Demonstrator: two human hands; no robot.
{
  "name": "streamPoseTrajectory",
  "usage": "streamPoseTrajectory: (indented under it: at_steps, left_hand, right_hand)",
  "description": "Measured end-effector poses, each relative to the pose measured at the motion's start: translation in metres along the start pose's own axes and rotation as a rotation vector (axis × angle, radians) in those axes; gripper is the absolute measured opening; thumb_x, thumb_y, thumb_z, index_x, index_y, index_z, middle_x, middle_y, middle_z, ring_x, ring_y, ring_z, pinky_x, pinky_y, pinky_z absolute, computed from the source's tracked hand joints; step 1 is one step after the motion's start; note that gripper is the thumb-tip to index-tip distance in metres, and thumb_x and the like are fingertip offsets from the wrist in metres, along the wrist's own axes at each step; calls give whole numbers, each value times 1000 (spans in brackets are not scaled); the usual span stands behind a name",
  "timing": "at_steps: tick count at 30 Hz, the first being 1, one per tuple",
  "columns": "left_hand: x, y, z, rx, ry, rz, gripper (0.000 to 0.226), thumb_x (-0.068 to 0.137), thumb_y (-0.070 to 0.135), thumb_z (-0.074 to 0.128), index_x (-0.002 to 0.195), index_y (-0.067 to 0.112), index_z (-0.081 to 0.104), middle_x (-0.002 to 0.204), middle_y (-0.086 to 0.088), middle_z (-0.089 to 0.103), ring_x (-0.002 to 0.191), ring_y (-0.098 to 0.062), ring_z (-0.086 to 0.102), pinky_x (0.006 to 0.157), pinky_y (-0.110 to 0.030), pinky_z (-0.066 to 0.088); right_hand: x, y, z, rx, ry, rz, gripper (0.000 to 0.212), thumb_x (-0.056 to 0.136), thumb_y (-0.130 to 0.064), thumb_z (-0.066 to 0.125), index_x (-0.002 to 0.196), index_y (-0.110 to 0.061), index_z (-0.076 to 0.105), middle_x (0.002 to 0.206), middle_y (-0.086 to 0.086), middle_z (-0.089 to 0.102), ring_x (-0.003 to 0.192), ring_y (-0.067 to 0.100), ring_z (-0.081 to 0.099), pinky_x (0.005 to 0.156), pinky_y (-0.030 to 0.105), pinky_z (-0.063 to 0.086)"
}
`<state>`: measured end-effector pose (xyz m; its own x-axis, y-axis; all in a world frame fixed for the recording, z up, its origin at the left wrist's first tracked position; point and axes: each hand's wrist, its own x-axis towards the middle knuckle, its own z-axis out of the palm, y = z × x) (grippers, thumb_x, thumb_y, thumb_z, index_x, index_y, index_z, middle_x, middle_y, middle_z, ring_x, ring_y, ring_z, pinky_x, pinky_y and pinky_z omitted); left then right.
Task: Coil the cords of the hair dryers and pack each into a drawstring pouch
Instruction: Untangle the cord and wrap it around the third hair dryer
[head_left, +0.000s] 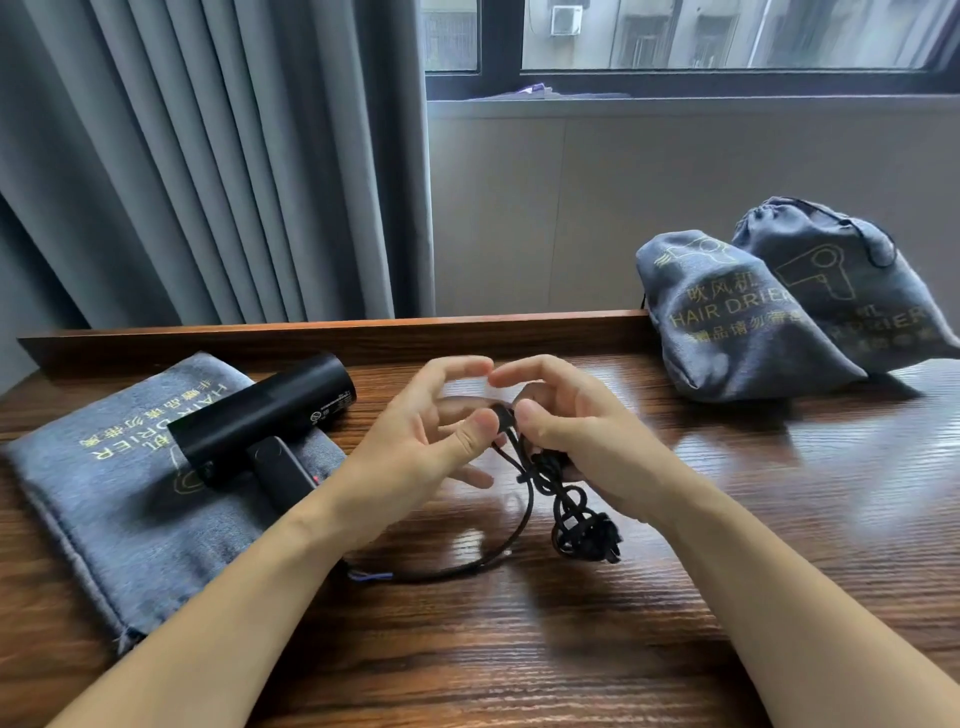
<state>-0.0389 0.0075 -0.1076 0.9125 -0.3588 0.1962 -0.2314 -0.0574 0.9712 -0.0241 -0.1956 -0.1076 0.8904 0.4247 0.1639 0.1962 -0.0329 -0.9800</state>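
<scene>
Approx. two-thirds done: two filled pouches (737, 317) (852, 280) at table (519, 649) rear right; third dryer (265, 421) unpacked atop flat pouch (114, 499), cord (550, 493) part-coiled, pinched betw. both hands (421, 431) (576, 436).

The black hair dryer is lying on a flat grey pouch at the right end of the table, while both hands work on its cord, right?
Not quite: the head view shows the hair dryer on the flat pouch at the table's left end. Both hands, left and right, do work the cord.
</scene>
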Motion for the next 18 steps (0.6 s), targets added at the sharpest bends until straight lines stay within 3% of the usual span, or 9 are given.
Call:
streamPoseTrajectory:
  at_steps: [4, 7, 9, 14, 18]
  left_hand:
    - [1, -3, 1, -56, 67, -6, 46, 92, 0, 72, 134, 15, 60, 119, -4, 74, 106, -31, 72, 79, -39, 65]
    - [0, -4, 4, -18, 117, 31, 49, 86, -2, 78, 130, 16, 64, 115, -6, 73, 100, -38, 71, 82, -48, 64]
    - [0, -4, 5, -3, 145, 59, 47, 85, 0, 80, 127, 16, 66, 116, -5, 72, 95, -39, 70, 79, -53, 63]
    - [-2, 2, 3, -23, 155, 76, 44, 82, 9, 81, 122, 21, 68, 114, -1, 73, 91, -35, 73, 74, -53, 61]
    - [-3, 3, -2, -48, 122, 77, 45, 84, 5, 80, 125, 16, 67, 117, -5, 75, 97, -35, 74, 80, -48, 65]
  right_hand:
    - [1, 2, 1, -126, 15, -91, 28, 95, -19, 57, 123, -17, 58, 79, -2, 55, 68, 8, 50, 63, 18, 41]
    - [1, 1, 2, -175, 29, -153, 27, 93, -16, 62, 120, -16, 60, 82, -1, 61, 74, 9, 58, 74, 18, 45]
    - [2, 2, 2, -200, 54, -183, 25, 92, -17, 65, 117, -16, 62, 82, 0, 64, 76, 10, 61, 80, 25, 49]
    - [1, 1, 4, -200, 86, -227, 24, 91, -19, 70, 115, -20, 66, 79, 6, 61, 75, 12, 60, 74, 31, 50]
    - [2, -1, 3, -115, 56, -129, 40, 81, -39, 81, 117, -27, 66, 75, 5, 61, 71, 22, 56, 68, 41, 44]
